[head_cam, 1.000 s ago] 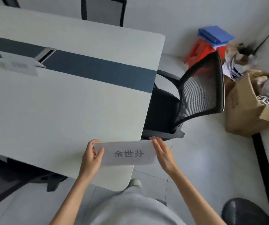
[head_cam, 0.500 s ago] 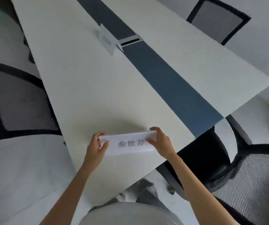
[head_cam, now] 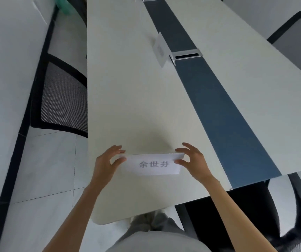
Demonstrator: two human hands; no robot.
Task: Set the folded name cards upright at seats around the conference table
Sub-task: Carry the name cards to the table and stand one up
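card (head_cam: pixel 155 164) upright on near end of tabletop (head_cam: pixel 127 99), printed face toward viewer | left hand (head_cam: pixel 107 162) at card's left end, fingers curled, half open, thumb touching edge | right hand (head_cam: pixel 194 160) at right end, pinching top corner | second card (head_cam: pixel 160 50) far, beside grey strip (head_cam: pixel 209 91) | chair (head_cam: pixel 62 99) left

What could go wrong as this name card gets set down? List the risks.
1. The name card sits between the left hand and right hand, fingers at its ends; light folded paper may splay or tip on release.
2. It stands near the table end, so a brushing forearm could knock it off.
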